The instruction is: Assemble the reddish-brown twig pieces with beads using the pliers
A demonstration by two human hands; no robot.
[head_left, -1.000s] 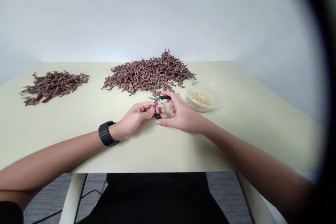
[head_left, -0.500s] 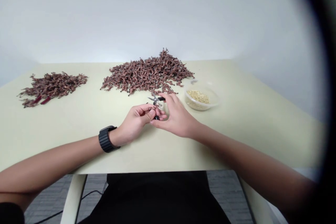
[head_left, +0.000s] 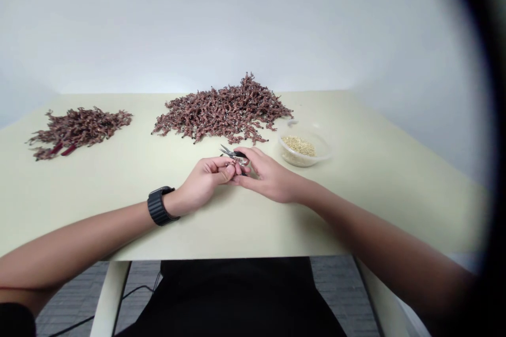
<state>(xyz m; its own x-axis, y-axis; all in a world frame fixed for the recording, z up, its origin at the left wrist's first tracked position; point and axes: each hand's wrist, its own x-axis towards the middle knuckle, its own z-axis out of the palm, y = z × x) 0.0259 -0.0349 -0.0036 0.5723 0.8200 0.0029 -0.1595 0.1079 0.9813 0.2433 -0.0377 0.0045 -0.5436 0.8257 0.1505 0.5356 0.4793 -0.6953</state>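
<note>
My right hand (head_left: 270,175) is wrapped round small black-handled scissors (head_left: 227,152), whose metal blades point up and left. Opposite it, my left hand (head_left: 206,180), with a dark watch at the wrist, pinches a small brown piece (head_left: 233,163) between thumb and fingers. The fingers of both hands meet around the scissors' handles, hiding part of the piece. Just behind the blades spreads a large pile of similar shiny brown pieces (head_left: 223,110) with dark tips.
A smaller brown pile (head_left: 81,127) lies at the left, with dark red handle-like parts (head_left: 68,150) at its front edge. To the right of my hands stands a clear round bowl (head_left: 322,154) holding tiny golden bits. The pale table (head_left: 221,237) meets a white wall.
The scissors' blades have come closer together as my right hand squeezed the handles and shifted slightly down. My left hand keeps its pinch in nearly the same place.
</note>
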